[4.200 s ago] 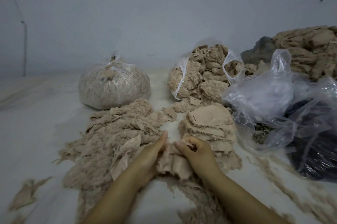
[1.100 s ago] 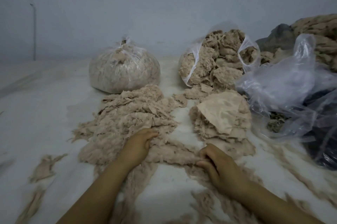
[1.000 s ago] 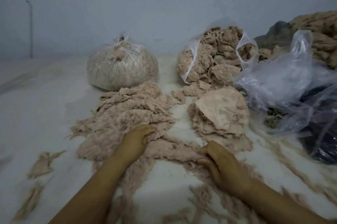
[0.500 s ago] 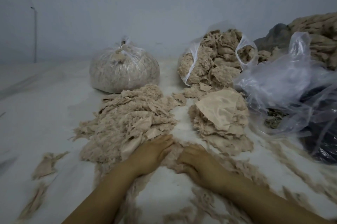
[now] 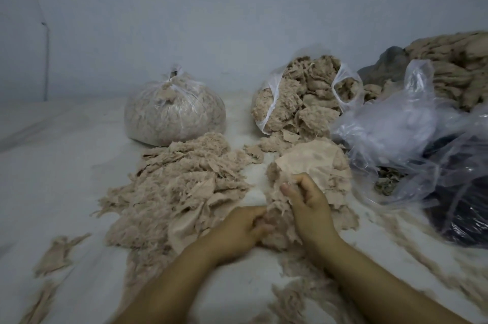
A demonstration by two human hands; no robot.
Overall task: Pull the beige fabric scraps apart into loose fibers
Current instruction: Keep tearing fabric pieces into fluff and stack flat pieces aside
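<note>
1. Between the two hands, on the white table (image 5: pixel 66 165), lies a clump of beige fabric scraps (image 5: pixel 277 220); both hands grip it.
2. Left hand (image 5: pixel 237 231): fingers curled, pinching the clump's near left edge.
3. Right hand (image 5: pixel 309 207): fingers bent around the clump's upper part, thumb pressing the fabric against them.
4. Just beyond the right fingers sits the stack of untorn scraps (image 5: pixel 311 162). Left of the left fingers spreads the heap of loosened fibers (image 5: pixel 182 186).
5. Farther beyond the fingers: a tied bag (image 5: pixel 174 112) and an open bag (image 5: pixel 303 96), both holding beige material. Right of the fingers: crumpled clear plastic (image 5: pixel 396 128).
6. Step in hand, as judged: gripping one clump, ready to tear it.
7. Next move calls for drawing the hands apart with a firm pinch on each side, then regripping any piece left whole.
8. Much unshredded material remains; the task appears far from complete.
</note>
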